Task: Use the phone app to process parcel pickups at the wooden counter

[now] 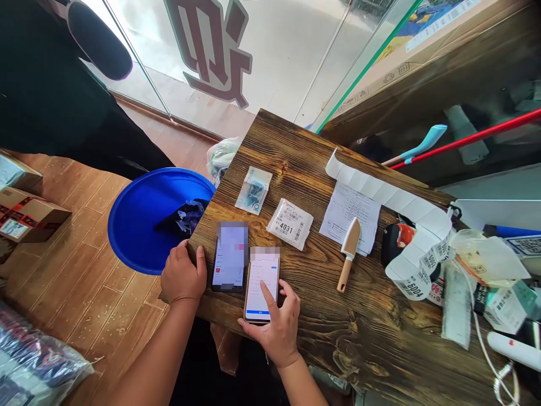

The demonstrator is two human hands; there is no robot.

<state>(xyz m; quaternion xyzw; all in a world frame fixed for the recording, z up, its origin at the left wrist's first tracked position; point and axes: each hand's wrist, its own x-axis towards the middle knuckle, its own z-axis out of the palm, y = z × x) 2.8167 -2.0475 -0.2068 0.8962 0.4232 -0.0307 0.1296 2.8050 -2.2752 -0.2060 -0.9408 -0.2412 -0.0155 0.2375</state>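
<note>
Two phones lie side by side on a dark wooden table (346, 338). My right hand (276, 324) rests at the near phone (262, 290), its forefinger stretched out and touching the lit screen, thumb at the phone's lower edge. My left hand (182, 276) is curled over the table's left corner, thumb on top, next to the second phone (229, 260). It holds nothing loose. Beyond the phones lie a small white parcel (290, 223) labelled 4031 and a folded banknote (253, 190).
A small knife (349, 252) with a wooden handle lies on a printed sheet (350, 217). A strip of labels (406, 225) runs to a cluttered right end. A blue basin (147, 217) sits left of the table. Cardboard boxes (25, 214) stand on the floor; a person in black (51, 84) stands at the upper left.
</note>
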